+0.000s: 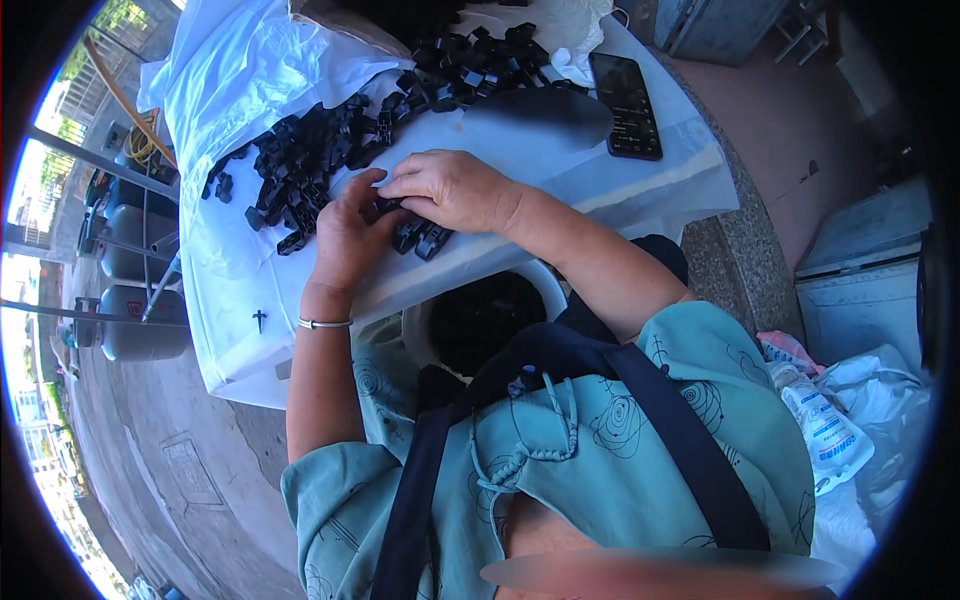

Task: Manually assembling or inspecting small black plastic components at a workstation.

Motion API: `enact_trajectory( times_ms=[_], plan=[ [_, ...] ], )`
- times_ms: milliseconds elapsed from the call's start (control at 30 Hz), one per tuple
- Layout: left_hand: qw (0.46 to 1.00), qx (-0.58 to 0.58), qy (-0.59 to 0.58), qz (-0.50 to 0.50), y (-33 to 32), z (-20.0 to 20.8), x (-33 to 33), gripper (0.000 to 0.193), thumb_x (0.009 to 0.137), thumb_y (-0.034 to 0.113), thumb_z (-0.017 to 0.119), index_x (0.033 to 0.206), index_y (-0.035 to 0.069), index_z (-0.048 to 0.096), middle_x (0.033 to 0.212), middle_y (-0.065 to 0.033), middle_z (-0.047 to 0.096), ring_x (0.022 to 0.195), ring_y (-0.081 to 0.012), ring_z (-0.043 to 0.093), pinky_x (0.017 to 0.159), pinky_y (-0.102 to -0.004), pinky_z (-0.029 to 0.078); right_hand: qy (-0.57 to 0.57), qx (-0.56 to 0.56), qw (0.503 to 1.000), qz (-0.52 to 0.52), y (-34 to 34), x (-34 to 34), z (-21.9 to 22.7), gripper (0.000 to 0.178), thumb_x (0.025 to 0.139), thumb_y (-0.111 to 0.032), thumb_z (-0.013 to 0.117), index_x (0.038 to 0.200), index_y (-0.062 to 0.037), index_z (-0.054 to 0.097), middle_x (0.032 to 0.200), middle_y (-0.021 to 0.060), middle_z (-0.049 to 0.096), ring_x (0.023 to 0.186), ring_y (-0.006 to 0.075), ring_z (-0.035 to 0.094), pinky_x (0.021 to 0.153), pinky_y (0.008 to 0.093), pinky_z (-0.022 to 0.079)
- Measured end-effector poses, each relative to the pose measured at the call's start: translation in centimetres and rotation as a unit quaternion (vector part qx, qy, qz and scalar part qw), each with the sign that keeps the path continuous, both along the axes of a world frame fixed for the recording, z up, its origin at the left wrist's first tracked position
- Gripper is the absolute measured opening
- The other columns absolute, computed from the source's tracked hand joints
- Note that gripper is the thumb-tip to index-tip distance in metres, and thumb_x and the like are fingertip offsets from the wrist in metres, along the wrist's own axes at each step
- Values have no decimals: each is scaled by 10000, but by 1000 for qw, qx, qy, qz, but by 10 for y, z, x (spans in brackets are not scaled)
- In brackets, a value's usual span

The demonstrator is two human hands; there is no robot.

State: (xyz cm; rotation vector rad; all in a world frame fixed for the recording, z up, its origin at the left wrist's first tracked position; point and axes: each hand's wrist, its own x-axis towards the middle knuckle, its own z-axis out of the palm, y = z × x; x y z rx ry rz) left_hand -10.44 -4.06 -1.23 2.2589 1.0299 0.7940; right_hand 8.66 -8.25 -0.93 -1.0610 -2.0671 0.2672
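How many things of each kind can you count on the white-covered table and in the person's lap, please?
Heaps of small black plastic parts: 1, pieces too many to count
Black phone: 1
Small black cross-shaped piece lying apart: 1
White bowl of black parts in the lap: 1
Total: 4 kinds of thing, both hands on the parts.

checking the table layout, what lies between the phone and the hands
In the head view, bare white sheet with a dark blurred oval patch lies between the phone and the right hand; the pile of black plastic parts stays further left.
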Motion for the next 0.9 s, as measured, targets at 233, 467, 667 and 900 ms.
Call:
enact_trajectory(
  times_ms=[233,467,667,900],
  plan=[
    [999,-15,-39,21,-6,0,-4,496,689,106,794,1139,74,587,852,-73,679,656,-156,615,638,-288,519,-93,-11,996,-7,-4,-1,1,281,867,-170,583,1131,-124,667,1108,75,651,1056,253,588,919,391,448],
    [998,59,-36,1,-3,17,-6,463,712,59,741,1148,70,585,1126,-144,587,725,-200,644,662,-305,536,-136,-17,988,-69,-24,5,-2,301,922,-252,528,1175,-133,639,1195,66,628,1137,249,551,974,411,357],
    [966,188,88,151,22,7,14,334,815,179,624,1131,79,591,1168,-179,568,885,-362,635,750,-440,532,-208,120,883,-403,-5,68,20,393,869,-209,591,1252,-126,555,1130,107,611,1072,314,564,891,453,437],
    [982,156,53,98,-5,6,12,238,843,165,592,1064,77,597,924,-152,649,806,-353,643,711,-444,524,-174,52,923,-339,8,63,-1,487,855,-212,644,1305,-104,492,1145,141,594,1044,315,575,875,448,454]
  ],
)
